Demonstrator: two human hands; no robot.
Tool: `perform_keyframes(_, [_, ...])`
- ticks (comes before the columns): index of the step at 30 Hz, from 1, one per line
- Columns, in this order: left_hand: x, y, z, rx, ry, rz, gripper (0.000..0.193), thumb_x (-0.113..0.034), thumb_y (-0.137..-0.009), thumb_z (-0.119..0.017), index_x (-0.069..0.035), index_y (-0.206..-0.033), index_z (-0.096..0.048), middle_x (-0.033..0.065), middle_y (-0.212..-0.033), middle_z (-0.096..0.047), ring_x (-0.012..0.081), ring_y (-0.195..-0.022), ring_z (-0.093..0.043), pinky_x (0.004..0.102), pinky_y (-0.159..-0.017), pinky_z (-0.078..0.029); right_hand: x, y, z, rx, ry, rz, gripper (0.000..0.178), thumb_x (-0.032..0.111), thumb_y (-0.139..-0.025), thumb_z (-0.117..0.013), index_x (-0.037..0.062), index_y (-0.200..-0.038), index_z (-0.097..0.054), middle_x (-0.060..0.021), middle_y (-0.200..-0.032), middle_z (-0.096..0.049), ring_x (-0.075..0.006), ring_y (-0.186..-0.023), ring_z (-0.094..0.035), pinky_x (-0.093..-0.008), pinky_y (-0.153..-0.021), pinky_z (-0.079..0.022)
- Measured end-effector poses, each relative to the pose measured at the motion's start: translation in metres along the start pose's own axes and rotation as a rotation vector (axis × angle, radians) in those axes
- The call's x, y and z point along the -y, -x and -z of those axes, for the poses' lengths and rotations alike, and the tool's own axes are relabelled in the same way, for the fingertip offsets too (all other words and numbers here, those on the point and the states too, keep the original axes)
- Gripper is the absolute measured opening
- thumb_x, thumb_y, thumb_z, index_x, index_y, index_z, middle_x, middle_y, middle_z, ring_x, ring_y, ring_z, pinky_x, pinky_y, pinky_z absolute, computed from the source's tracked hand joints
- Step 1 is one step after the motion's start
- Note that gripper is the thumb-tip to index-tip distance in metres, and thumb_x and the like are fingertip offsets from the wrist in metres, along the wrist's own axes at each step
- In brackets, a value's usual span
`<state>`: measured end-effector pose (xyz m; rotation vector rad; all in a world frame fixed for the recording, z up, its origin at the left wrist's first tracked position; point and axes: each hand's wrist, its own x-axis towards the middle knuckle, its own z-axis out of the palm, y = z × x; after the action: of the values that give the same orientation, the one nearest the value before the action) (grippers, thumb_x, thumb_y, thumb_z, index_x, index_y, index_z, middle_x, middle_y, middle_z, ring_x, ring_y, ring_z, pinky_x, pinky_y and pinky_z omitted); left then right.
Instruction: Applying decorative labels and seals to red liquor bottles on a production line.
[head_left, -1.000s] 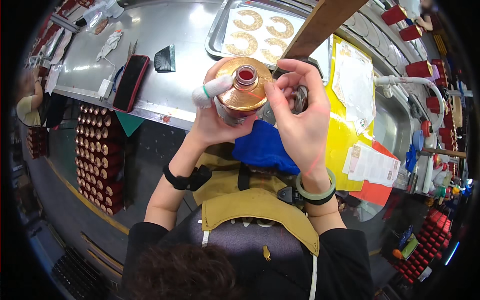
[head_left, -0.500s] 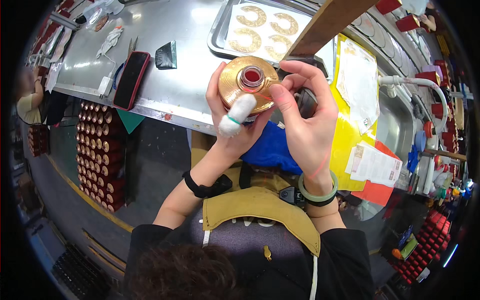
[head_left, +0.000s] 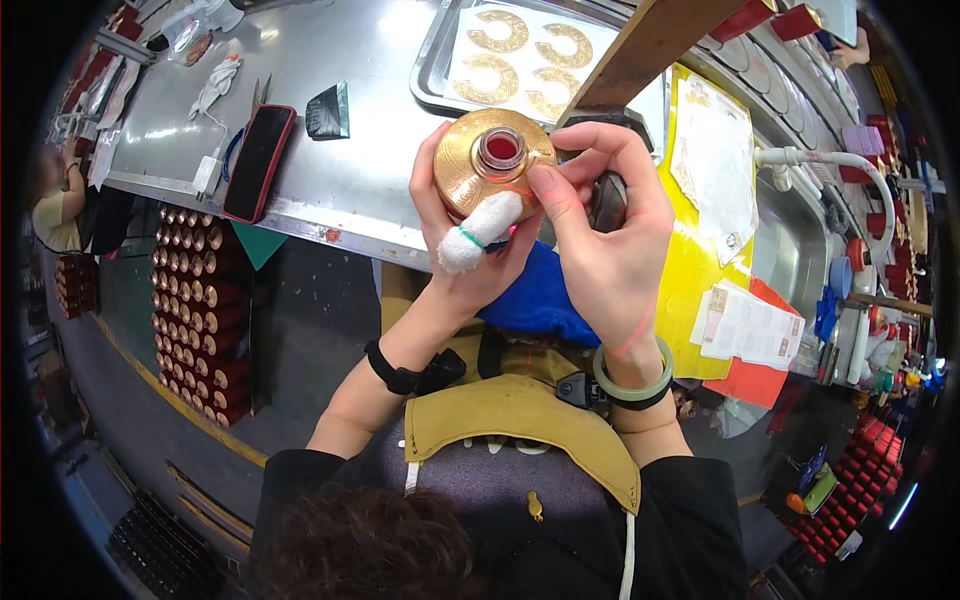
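Observation:
Over the bench edge, my left hand (head_left: 465, 265) is wrapped round a bottle (head_left: 458, 150) with a gold patterned shoulder and a clear neck showing red inside. A white cloth finger cover (head_left: 480, 232), tied with a green band, is on one left-hand digit and rests against the bottle's shoulder. My right hand (head_left: 615, 235) has its thumb and forefinger bent in at the right rim of the gold shoulder. Whether a small piece is pinched there cannot be made out. A dark rounded thing (head_left: 608, 200) shows inside the curl of my right hand.
A metal tray (head_left: 425, 85) with C-shaped gold pieces (head_left: 488, 80) on a white sheet lies beyond the bottle. A wooden bar (head_left: 650, 50) slants beside it. To the left are a phone (head_left: 260, 165) and scissors (head_left: 262, 90); papers (head_left: 715, 170) on yellow sheeting lie right.
Both hands and the bottle have shifted very slightly, mostly as the view moved. My right thumb and forefinger stay at the shoulder's rim, a little changed in angle.

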<state>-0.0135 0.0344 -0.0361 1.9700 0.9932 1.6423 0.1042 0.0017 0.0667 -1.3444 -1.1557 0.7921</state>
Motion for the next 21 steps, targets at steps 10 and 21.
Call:
perform_keyframes(10, [0.001,-0.018,0.031,0.24,0.242,0.024,0.098,-0.009,-0.068,-0.09,0.001,-0.148,-0.033,0.0211,-0.144,-0.042,0.0315,-0.129,-0.054,0.0411,-0.105,-0.049,0.001,-0.014,0.013,-0.248,0.154,-0.048,0.034,0.006,-0.083,-0.08,0.006,-0.113,-0.062,0.0002,-0.082,-0.056,-0.0076,-0.071,-0.047,-0.0233,-0.063,-0.04])
perform_keyframes(21, [-0.004,-0.004,0.035,0.154,-0.054,-0.009,0.098,-0.02,-0.073,-0.091,0.001,-0.148,-0.029,0.016,-0.142,-0.036,0.0294,-0.129,-0.05,0.0405,-0.105,-0.047,-0.01,0.01,-0.005,0.131,0.187,0.11,0.073,0.02,-0.076,-0.09,0.0033,-0.139,-0.058,-0.0048,-0.121,-0.056,-0.0087,-0.091,-0.051,-0.0222,-0.073,-0.042])
